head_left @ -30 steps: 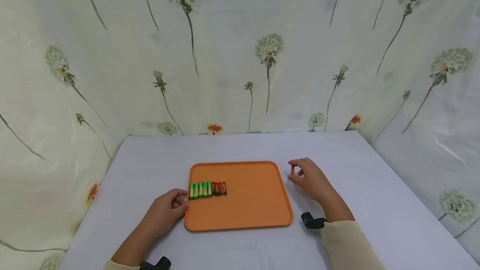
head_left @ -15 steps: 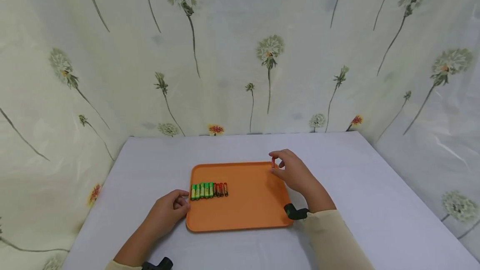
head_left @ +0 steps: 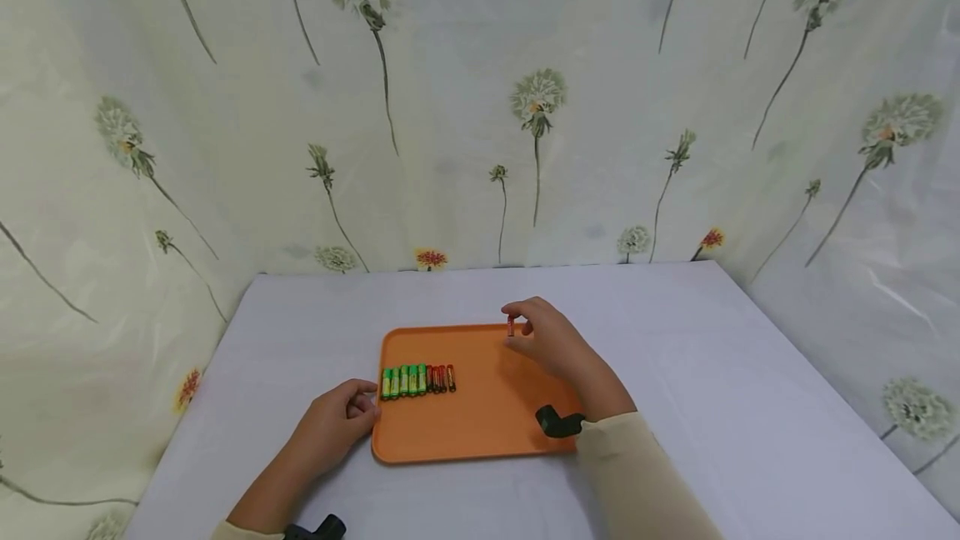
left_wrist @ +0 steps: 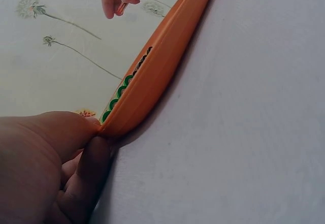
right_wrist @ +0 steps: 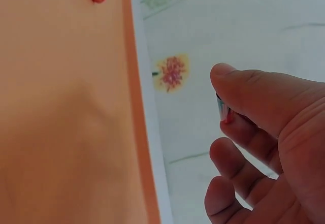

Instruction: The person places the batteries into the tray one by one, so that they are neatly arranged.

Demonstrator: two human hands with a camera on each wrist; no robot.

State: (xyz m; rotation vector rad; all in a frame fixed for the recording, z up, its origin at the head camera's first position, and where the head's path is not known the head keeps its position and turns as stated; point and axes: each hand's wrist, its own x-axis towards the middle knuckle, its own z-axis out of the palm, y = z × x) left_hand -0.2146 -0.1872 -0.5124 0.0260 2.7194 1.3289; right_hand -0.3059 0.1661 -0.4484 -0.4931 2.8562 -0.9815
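Note:
My right hand [head_left: 557, 344] is over the back part of the orange tray [head_left: 472, 432], pinching a small red battery [head_left: 511, 326] upright between thumb and fingers. The right wrist view shows only one end of that battery [right_wrist: 223, 109]; the hand covers the rest. On the tray's left side lies a row of several green batteries [head_left: 403, 382], followed by several thinner red batteries [head_left: 441, 379]. At the left edge of the tray, my left hand [head_left: 333, 422] pinches the rim [left_wrist: 127, 109] between thumb and finger.
The tray sits on a table with a white cloth [head_left: 750, 407]. Behind the table hangs a pale curtain [head_left: 450, 107] printed with dandelions. A black device [head_left: 558, 422] is strapped to my right wrist, low over the tray.
My right hand has moved left with the red battery, from beside the tray's right edge to over its back part. The left hand stays at the rim, and the battery row is unchanged.

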